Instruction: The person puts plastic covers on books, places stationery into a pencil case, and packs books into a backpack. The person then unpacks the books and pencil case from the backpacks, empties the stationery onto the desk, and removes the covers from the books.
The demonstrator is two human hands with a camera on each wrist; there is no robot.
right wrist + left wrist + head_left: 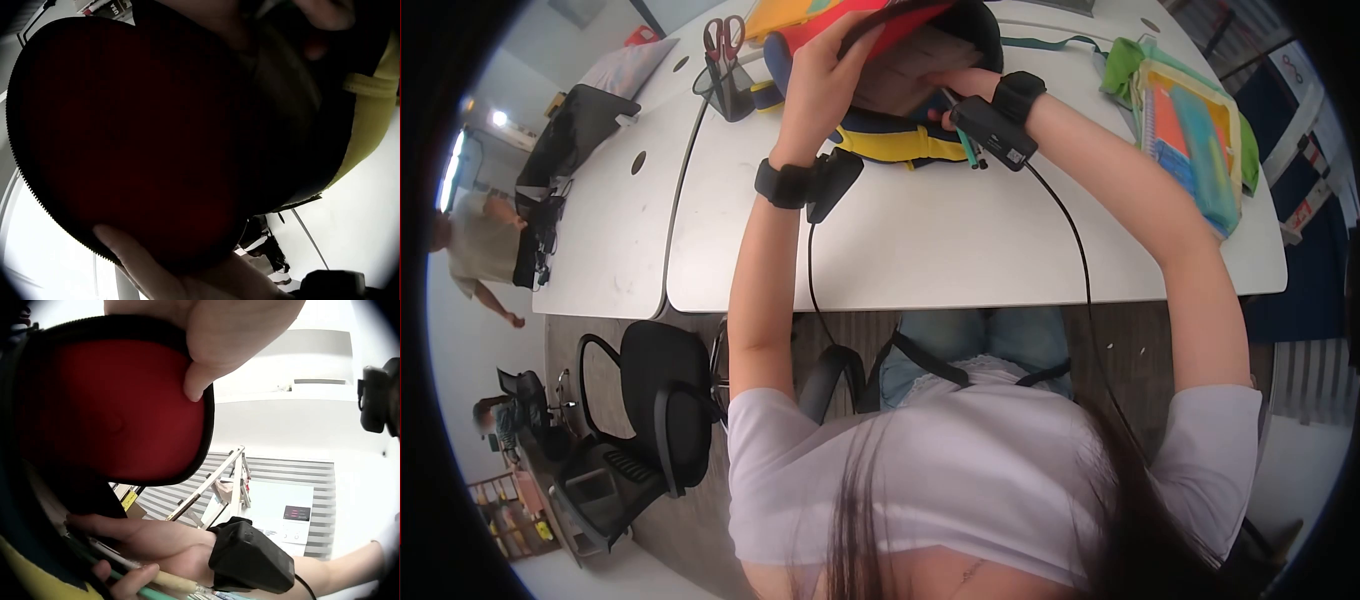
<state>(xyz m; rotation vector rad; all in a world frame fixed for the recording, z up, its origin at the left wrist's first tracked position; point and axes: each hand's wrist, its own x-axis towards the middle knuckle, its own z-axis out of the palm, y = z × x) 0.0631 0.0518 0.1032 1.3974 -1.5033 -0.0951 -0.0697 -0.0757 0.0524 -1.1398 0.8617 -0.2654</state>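
A backpack (890, 146) in navy and yellow with a red inside stands unzipped at the table's far side. My left hand (825, 80) holds up its lid, the thumb on the red lining (119, 412) and the fingers behind the zipped edge. The right hand (968, 82) is at the bag's mouth, its fingertips partly inside. Its curled fingers hold several slim pen-like sticks (169, 581), green and cream; their exact kind cannot be made out. In the right wrist view the dark red lid (131, 137) covers much of the bag's inside.
To the left, a mesh holder (725, 95) carries red-handled scissors (724, 40). A green-edged clear pouch (1220, 170) with colourful contents lies at the right on the white table (880, 250). Cables run from both wrist cameras. A black office chair (665, 400) stands at the left.
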